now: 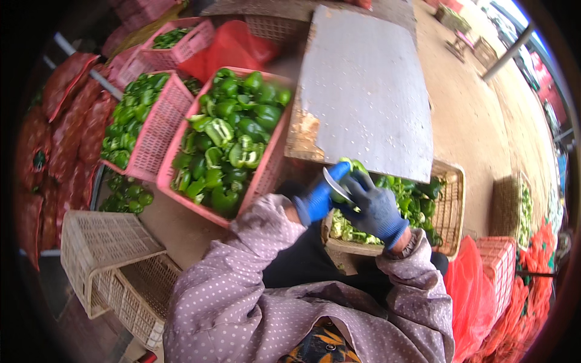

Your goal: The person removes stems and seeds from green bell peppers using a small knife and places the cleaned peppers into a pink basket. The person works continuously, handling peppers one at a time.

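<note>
My left hand point(320, 195), in a bright blue glove, grips a green bell pepper point(356, 165) over the near edge of the board. In a grey-blue glove, my right hand point(376, 206) is close against it, with its fingers over part of the pepper. A knife with a curved blade point(337, 186) crosses between the hands; its handle is hidden in my right hand. Beneath them stands a beige plastic crate point(447, 227) with whole green peppers point(422, 206) on the right and pale pepper cores point(352, 229) on the left.
A grey board point(367, 90) scattered with pale seeds lies ahead. To the left, a pink crate point(268, 181) holds cut peppers, beside another filled pink crate point(159, 131). Two beige crates point(113, 254) lie tipped at lower left. Red mesh sacks point(72, 122) line the far left.
</note>
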The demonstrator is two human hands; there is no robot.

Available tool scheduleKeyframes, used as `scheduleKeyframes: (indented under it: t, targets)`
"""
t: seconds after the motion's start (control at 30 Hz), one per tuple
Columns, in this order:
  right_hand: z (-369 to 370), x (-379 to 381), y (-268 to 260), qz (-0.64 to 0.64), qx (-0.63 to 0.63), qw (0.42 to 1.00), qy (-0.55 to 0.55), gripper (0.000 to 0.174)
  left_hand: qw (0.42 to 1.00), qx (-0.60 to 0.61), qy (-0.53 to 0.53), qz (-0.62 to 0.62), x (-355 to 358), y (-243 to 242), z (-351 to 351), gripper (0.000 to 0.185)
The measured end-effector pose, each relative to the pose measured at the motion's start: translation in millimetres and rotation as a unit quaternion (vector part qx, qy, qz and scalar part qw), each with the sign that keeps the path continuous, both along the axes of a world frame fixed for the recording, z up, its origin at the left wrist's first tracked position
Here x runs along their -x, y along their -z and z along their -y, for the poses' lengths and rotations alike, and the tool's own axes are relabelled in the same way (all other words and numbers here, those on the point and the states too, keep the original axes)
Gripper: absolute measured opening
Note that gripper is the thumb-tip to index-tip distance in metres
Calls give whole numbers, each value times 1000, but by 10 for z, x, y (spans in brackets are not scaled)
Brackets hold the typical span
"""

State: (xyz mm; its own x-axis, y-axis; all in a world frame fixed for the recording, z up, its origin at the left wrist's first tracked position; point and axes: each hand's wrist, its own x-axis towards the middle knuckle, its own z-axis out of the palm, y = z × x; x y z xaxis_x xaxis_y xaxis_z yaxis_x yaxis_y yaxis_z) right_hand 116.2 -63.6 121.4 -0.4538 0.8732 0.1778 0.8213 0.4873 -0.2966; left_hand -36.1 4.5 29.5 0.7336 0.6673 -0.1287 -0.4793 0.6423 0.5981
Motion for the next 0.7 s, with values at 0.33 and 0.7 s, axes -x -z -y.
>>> scheduleKeyframes:
  t: [0.33,0.7]
  targets:
    - [515,236,364,-450,394,781,176,21,993,83,-17,85,110,131,727,53]
    - [422,429,201,-306,112,938,116,25,994,-52,-46,84,111,-11,404,44]
